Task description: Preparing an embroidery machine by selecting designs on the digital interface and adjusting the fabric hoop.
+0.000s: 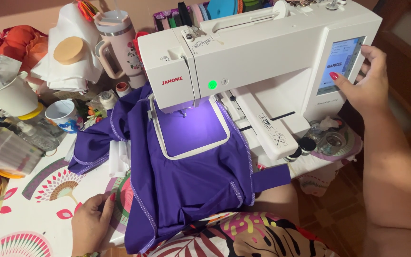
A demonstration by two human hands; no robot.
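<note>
While right hand [365,81] fingers tap the glossy screen [339,64], left hand [91,223] rests open beside purple cloth [186,181].

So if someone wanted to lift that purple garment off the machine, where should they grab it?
Probably by the white rectangular embroidery hoop, at its near rim, coming from the front edge of the table. The purple fabric garment is clamped flat in the hoop under the needle; the loose folds by the left hand would only drag.
</note>
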